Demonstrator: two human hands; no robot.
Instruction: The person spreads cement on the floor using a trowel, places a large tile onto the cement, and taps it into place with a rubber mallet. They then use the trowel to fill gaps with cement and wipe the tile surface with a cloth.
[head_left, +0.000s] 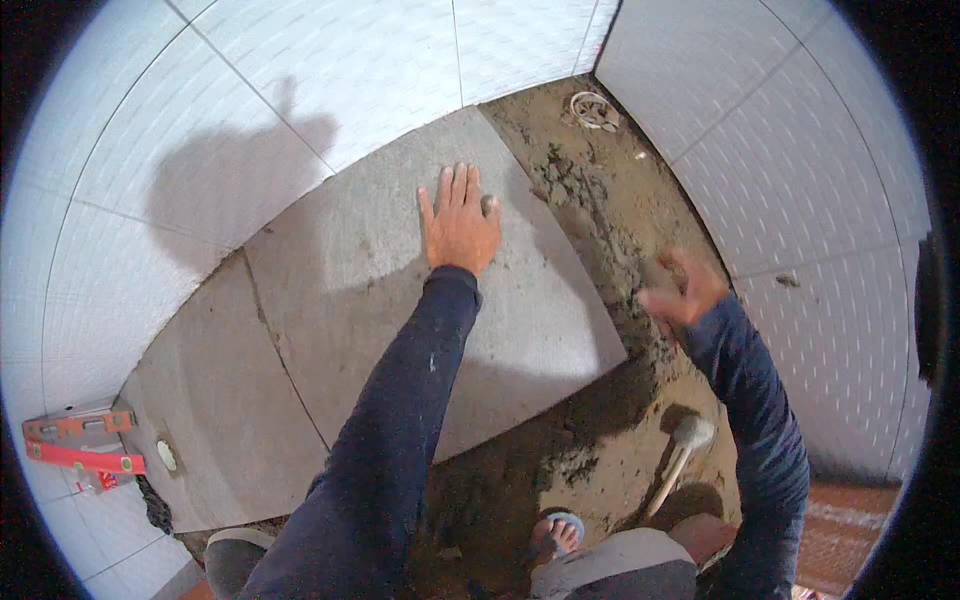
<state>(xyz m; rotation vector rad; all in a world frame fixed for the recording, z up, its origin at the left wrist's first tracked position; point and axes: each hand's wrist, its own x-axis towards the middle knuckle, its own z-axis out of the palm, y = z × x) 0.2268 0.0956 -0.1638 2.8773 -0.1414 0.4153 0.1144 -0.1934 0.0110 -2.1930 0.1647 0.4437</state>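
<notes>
My left hand (458, 222) lies flat, fingers together, on a large grey floor tile (380, 300) set on a bed of brown mortar (600, 210). My right hand (683, 290) hovers above the mortar beside the tile's right edge, fingers loosely spread and blurred, holding nothing that I can see. Both arms wear dark blue sleeves. A second grey tile (215, 400) lies to the left of the first, with a narrow joint between them.
White tiled walls (800, 150) enclose the floor on the left, back and right. A white floor drain (594, 109) sits in the far corner. A rubber mallet (682, 448) lies on the mortar near my sandalled foot (556, 534). A red spirit level (80, 445) rests at the left.
</notes>
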